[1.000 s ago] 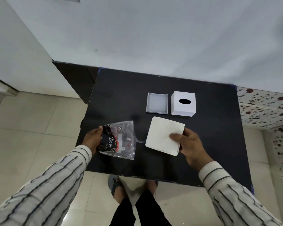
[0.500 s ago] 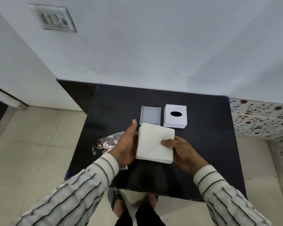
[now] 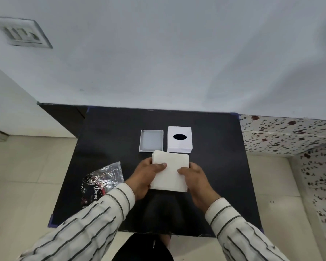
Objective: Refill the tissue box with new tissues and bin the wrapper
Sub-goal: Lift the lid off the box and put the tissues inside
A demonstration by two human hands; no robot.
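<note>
A white stack of tissues is held over the middle of the black table. My left hand grips its left side and my right hand grips its right side, thumbs on top. Just beyond it lie the shallow white box base, open side up, and to its right the white box cover with a black oval slot. The clear and black plastic wrapper lies crumpled on the table at the left, partly behind my left sleeve.
The table stands against a pale wall. Tiled floor lies to the left and right. A speckled skirting runs along the right. My feet show below the table's near edge.
My left hand let go of the wrapper, which now lies on the table, and moved right to take the tissue stack. Both hands now hold the stack, nearer the boxes.
</note>
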